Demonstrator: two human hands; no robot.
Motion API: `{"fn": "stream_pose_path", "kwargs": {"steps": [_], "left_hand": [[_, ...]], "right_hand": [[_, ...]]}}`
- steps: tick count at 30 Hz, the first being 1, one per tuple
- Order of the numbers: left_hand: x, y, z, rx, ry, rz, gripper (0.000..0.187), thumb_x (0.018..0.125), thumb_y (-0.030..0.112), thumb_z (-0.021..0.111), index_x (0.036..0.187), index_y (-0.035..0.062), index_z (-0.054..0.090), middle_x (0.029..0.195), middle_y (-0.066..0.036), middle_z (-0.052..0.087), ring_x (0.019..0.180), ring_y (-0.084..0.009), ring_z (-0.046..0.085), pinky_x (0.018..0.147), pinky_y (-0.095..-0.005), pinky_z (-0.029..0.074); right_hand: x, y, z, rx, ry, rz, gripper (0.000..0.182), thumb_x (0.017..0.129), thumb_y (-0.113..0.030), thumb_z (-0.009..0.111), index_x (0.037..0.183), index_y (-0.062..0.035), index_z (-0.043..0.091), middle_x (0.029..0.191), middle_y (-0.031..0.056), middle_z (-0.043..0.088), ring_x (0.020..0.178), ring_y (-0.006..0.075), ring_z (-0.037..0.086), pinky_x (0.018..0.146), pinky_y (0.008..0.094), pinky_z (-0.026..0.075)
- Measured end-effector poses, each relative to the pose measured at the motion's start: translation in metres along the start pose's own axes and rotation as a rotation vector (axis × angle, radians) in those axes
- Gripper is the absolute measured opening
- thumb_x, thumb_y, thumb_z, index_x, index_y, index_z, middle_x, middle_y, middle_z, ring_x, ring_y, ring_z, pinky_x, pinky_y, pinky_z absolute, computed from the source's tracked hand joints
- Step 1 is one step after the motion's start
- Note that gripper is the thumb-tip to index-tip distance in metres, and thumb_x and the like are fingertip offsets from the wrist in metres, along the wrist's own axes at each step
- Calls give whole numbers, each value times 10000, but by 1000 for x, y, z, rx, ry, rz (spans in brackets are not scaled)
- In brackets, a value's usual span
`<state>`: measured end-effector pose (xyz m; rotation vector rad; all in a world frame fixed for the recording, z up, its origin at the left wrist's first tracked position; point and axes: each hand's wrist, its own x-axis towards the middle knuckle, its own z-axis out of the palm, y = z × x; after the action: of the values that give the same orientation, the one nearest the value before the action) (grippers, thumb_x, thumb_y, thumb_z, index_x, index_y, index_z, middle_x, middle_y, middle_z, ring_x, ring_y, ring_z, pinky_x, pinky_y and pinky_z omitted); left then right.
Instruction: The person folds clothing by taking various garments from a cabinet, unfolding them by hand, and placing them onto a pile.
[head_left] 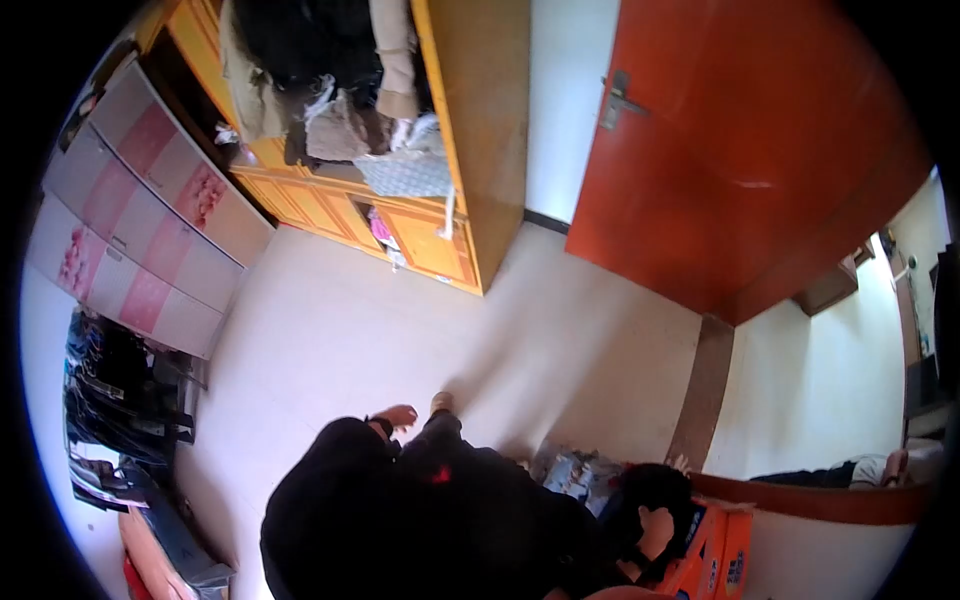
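My left hand [402, 416] hangs over the pale floor beside my dark-clothed leg, with a dark band at its wrist. Its fingers are apart and hold nothing. At the lower right, my right hand [656, 531] is closed on a black, soft-looking cloth item [655, 488], its thumb lying across the near side. What exactly the item is cannot be made out. Right beside it stands an orange box [722, 550] with dark printing. A heap of clear plastic-wrapped things [580, 474] lies just left of the black item.
A yellow wooden wardrobe [505, 130] stands open ahead, stuffed with clothes. Left of it is a pink-and-white cabinet [150, 200]. Dark clothes [120, 390] hang along the left wall. A red door [740, 130] stands open onto another room at right, past a brown threshold [702, 395].
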<state>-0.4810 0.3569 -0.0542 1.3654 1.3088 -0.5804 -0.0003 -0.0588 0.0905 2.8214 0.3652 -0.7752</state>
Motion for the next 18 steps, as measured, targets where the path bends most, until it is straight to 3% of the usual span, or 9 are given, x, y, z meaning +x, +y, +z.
{"fn": "stream_pose_path", "kwargs": {"steps": [1, 3, 6, 8, 10, 13, 14, 16, 18], "left_hand": [[20, -21, -2, -150, -13, 10, 303, 818, 219, 448, 1091, 125, 537, 886, -41, 612, 656, -180, 616, 563, -314, 495], [-1, -9, -5, -167, -24, 47, 296, 821, 220, 456, 1088, 126, 545, 895, -39, 612, 665, -177, 604, 573, -313, 493], [-8, -17, -25, -5, -78, 67, 320, 794, 328, 490, 945, 73, 611, 924, -54, 632, 782, -204, 614, 614, -370, 476], [18, -63, -47, -61, -98, 217, 326, 820, 271, 470, 1065, 78, 564, 977, -56, 622, 773, -180, 609, 631, -343, 490], [14, -86, -86, -299, -38, 177, 338, 845, 252, 458, 1133, 88, 526, 993, -64, 612, 764, -170, 602, 642, -327, 496], [14, -134, -129, -597, 192, 87, 316, 843, 245, 478, 1107, 82, 540, 973, -60, 621, 824, -196, 603, 726, -339, 493], [21, -153, -137, -624, 183, 110, 316, 843, 245, 478, 1107, 82, 540, 973, -60, 621, 824, -196, 603, 726, -339, 493], [28, -189, -150, -274, 806, 50, 252, 791, 196, 466, 980, 83, 591, 952, -174, 629, 909, -336, 591, 804, -416, 473], [43, -226, -148, -608, 781, -54, 231, 798, 176, 477, 972, 82, 597, 888, -148, 636, 866, -316, 602, 769, -400, 486]], "right_hand": [[12, -24, -11, 26, -46, -58, 674, 758, -440, 595, 1271, -36, 428, 1011, 206, 603, 901, 384, 579, 762, 456, 464], [18, -84, -35, 364, 205, -392, 560, 796, -359, 570, 1208, 8, 472, 1062, 223, 576, 975, 390, 544, 822, 446, 436], [41, -199, -44, 429, 397, -667, 454, 828, -298, 544, 1159, 10, 501, 1146, 231, 528, 1089, 362, 487, 925, 406, 382], [32, -286, -46, 327, 335, -828, 463, 839, -314, 532, 1168, 9, 495, 1173, 216, 516, 1079, 336, 503, 911, 393, 407], [17, -373, -30, 384, -25, -905, 463, 835, -327, 546, 1159, 2, 505, 1144, 196, 545, 1044, 322, 531, 886, 378, 426], [13, -490, 30, 76, -345, -1255, 448, 817, -343, 568, 1148, -43, 533, 1118, 160, 574, 1016, 302, 553, 870, 353, 440], [2, -526, 43, 21, -496, -1254, 453, 820, -350, 553, 1155, -46, 532, 1134, 162, 568, 1026, 305, 546, 886, 356, 429], [-46, -586, 35, -169, -524, -1361, 490, 834, -388, 511, 1178, -40, 515, 1164, 144, 556, 1058, 289, 531, 922, 346, 400], [-63, -629, 39, -252, -440, -1457, 480, 831, -370, 510, 1178, -39, 512, 1153, 157, 557, 1045, 297, 536, 909, 355, 409]]}}
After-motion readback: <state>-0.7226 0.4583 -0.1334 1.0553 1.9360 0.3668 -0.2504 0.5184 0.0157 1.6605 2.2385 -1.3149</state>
